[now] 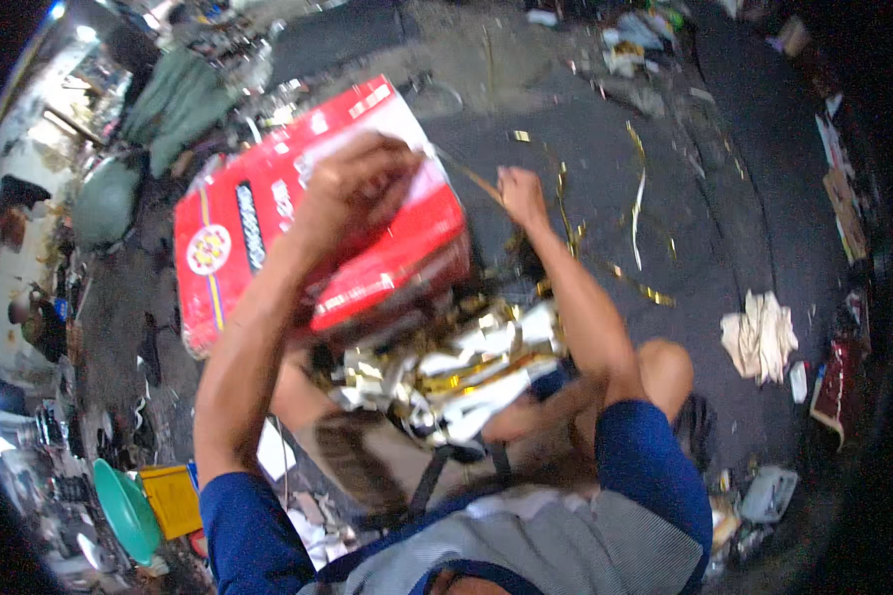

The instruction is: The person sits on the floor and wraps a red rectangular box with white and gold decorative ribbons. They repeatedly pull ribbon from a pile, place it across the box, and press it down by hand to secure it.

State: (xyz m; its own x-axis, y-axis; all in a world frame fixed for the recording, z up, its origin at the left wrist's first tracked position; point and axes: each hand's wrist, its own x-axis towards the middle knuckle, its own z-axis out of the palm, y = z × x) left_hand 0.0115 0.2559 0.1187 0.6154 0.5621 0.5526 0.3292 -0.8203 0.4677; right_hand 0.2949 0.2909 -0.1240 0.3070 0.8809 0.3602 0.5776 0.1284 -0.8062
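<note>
A thin gold-brown strip point(476, 182) runs, apparently taut, between my two hands. My left hand point(362, 178) is closed above a red cardboard box point(367, 283), at the strip's upper end; blur hides the fingertips. Just off the box's right side, my right hand point(522, 196) pinches the strip's other end. The box lies tilted in front of my legs, with a white patch and a round emblem on its face. Against the box's near edge, on my lap, sits a tangled heap of shiny gold and white strips point(476, 372).
Loose gold strips point(563, 198) lie on the dark floor mat point(685, 198) right of my hands. A crumpled cream cloth point(760, 335) is farther right. At the lower left stand a green basin point(126, 511) and a yellow container point(172, 501). Scraps litter the far floor.
</note>
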